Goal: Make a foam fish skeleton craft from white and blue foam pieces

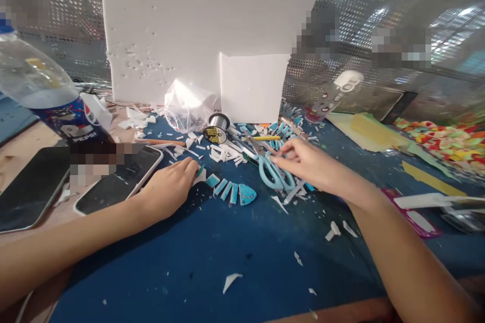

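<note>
My left hand (172, 186) rests knuckles-up on the blue mat (212, 257), fingers curled, its fingertips pinching a small teal foam piece (200, 170). A row of cut teal foam slices (232, 192) lies just to its right. My right hand (308, 164) hovers over light-blue scissors (273, 174), its fingers bunched at the handles and touching them. White foam scraps are scattered all around both hands.
Two phones (117, 184) lie at the left beside a Pepsi bottle (45, 93). White foam blocks (212, 25) stand at the back, with a plastic bag (187, 106), a spool of line (216, 127) and a yellow pencil (265, 138). Coloured foam scraps (447, 144) pile at the right.
</note>
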### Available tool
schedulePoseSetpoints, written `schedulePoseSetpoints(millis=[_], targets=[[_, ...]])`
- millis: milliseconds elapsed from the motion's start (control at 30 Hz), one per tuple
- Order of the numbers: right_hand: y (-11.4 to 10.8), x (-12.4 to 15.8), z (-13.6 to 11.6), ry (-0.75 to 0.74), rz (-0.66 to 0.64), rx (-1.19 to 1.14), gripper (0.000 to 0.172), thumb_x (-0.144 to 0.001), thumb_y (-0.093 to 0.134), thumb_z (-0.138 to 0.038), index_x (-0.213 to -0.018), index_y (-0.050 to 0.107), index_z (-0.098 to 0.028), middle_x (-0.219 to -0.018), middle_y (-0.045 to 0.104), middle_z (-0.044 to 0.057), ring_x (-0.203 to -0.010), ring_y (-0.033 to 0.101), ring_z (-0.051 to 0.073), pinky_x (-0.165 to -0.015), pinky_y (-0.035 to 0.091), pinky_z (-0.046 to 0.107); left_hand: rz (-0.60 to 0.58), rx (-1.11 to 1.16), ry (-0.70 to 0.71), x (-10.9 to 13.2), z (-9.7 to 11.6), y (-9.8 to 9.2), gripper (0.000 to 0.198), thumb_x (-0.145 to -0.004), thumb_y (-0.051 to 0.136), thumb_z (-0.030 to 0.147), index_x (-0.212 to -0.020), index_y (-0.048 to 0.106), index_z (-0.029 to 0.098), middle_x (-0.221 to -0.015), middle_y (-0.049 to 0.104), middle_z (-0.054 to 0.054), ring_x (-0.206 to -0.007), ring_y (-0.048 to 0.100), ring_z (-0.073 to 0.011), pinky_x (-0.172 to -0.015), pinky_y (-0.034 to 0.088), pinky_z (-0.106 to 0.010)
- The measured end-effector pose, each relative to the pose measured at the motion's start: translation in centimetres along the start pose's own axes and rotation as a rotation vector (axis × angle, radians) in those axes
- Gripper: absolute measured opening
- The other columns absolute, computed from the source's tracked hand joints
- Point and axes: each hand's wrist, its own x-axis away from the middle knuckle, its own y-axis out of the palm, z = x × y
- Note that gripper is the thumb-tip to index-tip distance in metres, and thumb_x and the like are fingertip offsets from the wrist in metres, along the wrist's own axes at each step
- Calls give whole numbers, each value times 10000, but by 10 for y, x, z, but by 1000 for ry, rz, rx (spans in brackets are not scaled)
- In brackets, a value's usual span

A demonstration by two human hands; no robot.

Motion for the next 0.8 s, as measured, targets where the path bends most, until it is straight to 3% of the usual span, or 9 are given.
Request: schedulePoseSetpoints(millis=[67, 133, 233, 333, 433, 600, 800], targets=[[6, -6, 6, -30, -143, 262, 334, -736, 581, -428, -551, 394, -223, -519, 474, 16, -500, 497, 180, -449, 324, 286, 26, 7, -35, 4, 3, -1, 242, -874, 250, 90, -843, 481, 156, -782, 548, -80, -693, 552, -229, -602, 440, -344], [15, -11, 9, -56, -212, 298, 406, -716, 603, -342, -471, 299, -229, -449, 409, -4, -433, 438, 147, -428, 286, 278, 112, 25, -38, 7, 7, 0, 231, -876, 256, 98, -827, 473, 161, -768, 529, -75, -677, 523, -217, -605, 447, -342], [26, -14, 11, -52, -193, 314, 383, -711, 576, -256, -471, 278, -228, -427, 376, -17, -415, 378, 126, -441, 269, 279, 315, 22, 11, 11, 10, 3, 178, -889, 305, 114, -857, 475, 154, -870, 520, -102, -784, 492, -224, -703, 465, -368], [29, -13, 11, -39, -153, 316, 260, -723, 557, -240, -539, 375, -214, -482, 428, -5, -458, 399, 133, -468, 275, 274, 436, -29, 50, 11, 10, 6, 106, -882, 389, 122, -851, 487, 149, -996, 496, -133, -882, 461, -247, -778, 459, -409], [27, -9, 11, -51, -158, 303, 159, -742, 566, -255, -643, 462, -188, -557, 489, 8, -499, 442, 135, -484, 292, 262, 445, -1, 61, 9, 7, 9, 89, -886, 419, 130, -837, 490, 150, -1009, 492, -123, -897, 473, -239, -784, 465, -400], [22, -7, 14, -42, -173, 310, 236, -809, 482, -229, -582, 439, -182, -544, 498, 24, -508, 474, 141, -515, 316, 265, 378, 159, 34, 7, 4, 13, 104, -904, 407, 137, -840, 485, 164, -959, 508, -75, -877, 515, -194, -789, 476, -357], [21, 3, 19, -1, -48, 301, 81, -818, 440, -191, -781, 497, -147, -824, 600, 135, -740, 582, 232, -617, 412, 312, 398, 218, -64, 2, 1, 17, 113, -891, 397, 101, -843, 479, 164, -924, 544, -77, -868, 528, -207, -771, 487, -375]])
